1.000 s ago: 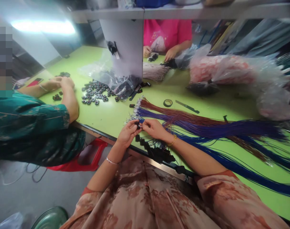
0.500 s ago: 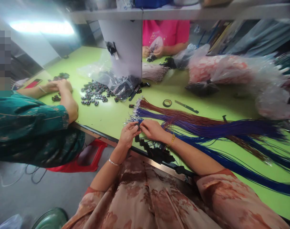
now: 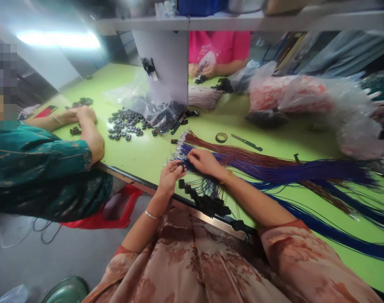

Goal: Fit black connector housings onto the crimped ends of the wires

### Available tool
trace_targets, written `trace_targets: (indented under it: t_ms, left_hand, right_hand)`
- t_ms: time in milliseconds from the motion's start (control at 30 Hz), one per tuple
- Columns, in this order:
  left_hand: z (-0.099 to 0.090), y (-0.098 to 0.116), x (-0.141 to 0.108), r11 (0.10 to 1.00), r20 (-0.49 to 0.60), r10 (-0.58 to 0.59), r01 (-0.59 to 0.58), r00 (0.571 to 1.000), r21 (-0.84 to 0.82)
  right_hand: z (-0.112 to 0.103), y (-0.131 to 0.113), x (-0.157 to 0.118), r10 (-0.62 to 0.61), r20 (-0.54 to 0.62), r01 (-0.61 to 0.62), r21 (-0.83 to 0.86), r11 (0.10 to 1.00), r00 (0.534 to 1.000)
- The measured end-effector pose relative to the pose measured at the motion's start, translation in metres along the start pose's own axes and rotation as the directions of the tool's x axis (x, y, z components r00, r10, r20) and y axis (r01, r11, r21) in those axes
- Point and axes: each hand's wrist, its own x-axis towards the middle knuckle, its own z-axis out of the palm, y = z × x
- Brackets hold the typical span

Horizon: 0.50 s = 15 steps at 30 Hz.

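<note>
My left hand [image 3: 169, 177] pinches a small black plastic connector [image 3: 181, 166] between thumb and fingers, close to the table edge. Just right of it, my right hand [image 3: 204, 162] rests over a bundle of purple wires [image 3: 242, 162], its fingers drawn together near the metal-tipped ends. What those fingertips hold is too small to make out. Along the purple bundle lie brown wires [image 3: 211, 144] and blue wires [image 3: 293, 212]. Below my hands, a heap of black connectors [image 3: 211, 204] with thin wires attached lies along the table's front edge.
A roll of black tape [image 3: 221, 137] and a dark knife [image 3: 246, 142] lie behind the wires. Loose black parts [image 3: 127, 122] spread beside a plastic bag [image 3: 163, 115]. A co-worker's hands [image 3: 84, 115] are at the left; another person in pink [image 3: 219, 50] sits opposite.
My right hand has moved away from the connector in my left hand, up and slightly right onto the purple wires. My left hand stays almost in place with the connector.
</note>
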Motion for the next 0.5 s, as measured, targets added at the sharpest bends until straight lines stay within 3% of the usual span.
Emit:
trace_targets:
  t_ms: [100,233,500]
  left_hand:
    - [0.0,0.001,0.003,1.0,0.007,-0.006,0.006,1.0,-0.014]
    - [0.001,0.001,0.002,1.0,0.025,-0.015,0.015,1.0,-0.026]
    - [0.001,-0.001,0.004,0.998,0.078,0.002,0.002,0.997,-0.06]
  right_hand:
    - [0.0,0.017,0.025,0.111,-0.035,-0.116,-0.151,0.982,0.993]
    - [0.008,0.03,0.041,0.14,-0.01,-0.138,-0.266,0.954,0.99]
    - [0.001,0.028,0.038,0.132,-0.1,-0.146,-0.148,0.978,0.986]
